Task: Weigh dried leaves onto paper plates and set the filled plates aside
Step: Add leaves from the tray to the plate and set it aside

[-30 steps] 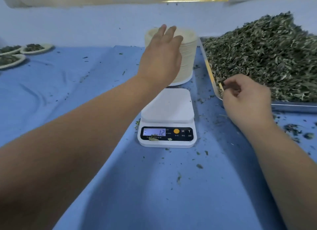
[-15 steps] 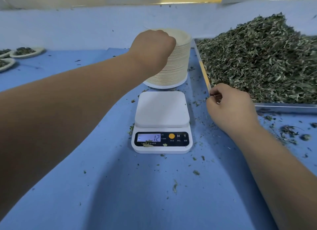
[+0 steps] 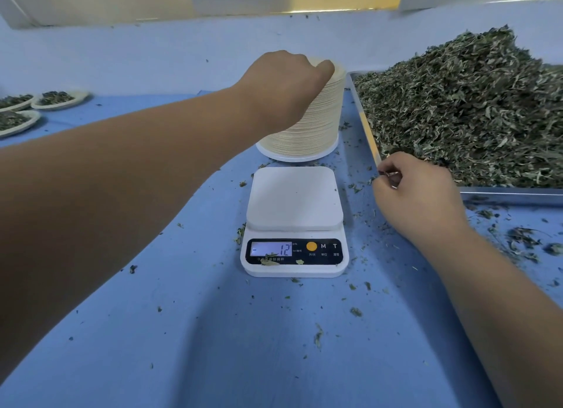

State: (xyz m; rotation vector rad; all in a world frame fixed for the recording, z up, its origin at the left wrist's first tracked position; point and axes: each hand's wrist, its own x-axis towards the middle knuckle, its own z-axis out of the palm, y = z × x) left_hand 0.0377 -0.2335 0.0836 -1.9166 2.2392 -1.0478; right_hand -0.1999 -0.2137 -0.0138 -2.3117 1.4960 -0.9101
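Head view: I see my left hand curled over the top of the plates, a tall stack standing on the desk just behind the scale; the fingers are bent down over the far rim and hidden by the knuckles, so I cannot tell whether they have hold of a plate. My right hand rests at the near left corner of the tray, loosely closed; its fingers pinch together around a small scrap I cannot make out, perhaps a bit of leaf. The leaves lie heaped high in the tray, to the right of the stack and the scale; crumbs of them are scattered over the blue desk cover, thickest beside the tray and around the scale. The scale's platform is bare and white; its display reads 12 with a dash before it, and a few flakes sit on its front panel. Three filled plates sit well apart at the far left edge, close together, each with a dark mound of leaves.
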